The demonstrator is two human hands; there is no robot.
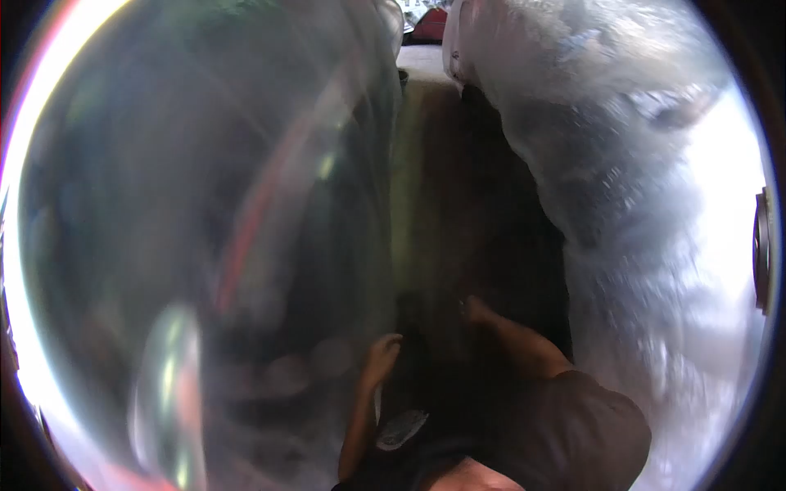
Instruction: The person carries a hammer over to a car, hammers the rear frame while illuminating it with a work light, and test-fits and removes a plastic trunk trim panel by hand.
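My left hand (383, 356) hangs in front of my body at the lower middle, its fingers curled in and nothing visible in them. A narrow pale strip (377, 403) shows just below it; whether it touches the hand I cannot make out. My right hand (475, 311) is farther forward and to the right, with the forearm stretched out. It is dark and blurred, so its fingers and anything in them cannot be made out. On the left, a large bulging surface of clear, shiny film (278, 204) comes close to my left hand.
A tall, crinkled mass in translucent plastic (630, 213) lines the right side. Between the two sides runs a narrow dark gap (483, 204). At its far end are a pale floor (422, 64) and a red object (429, 27).
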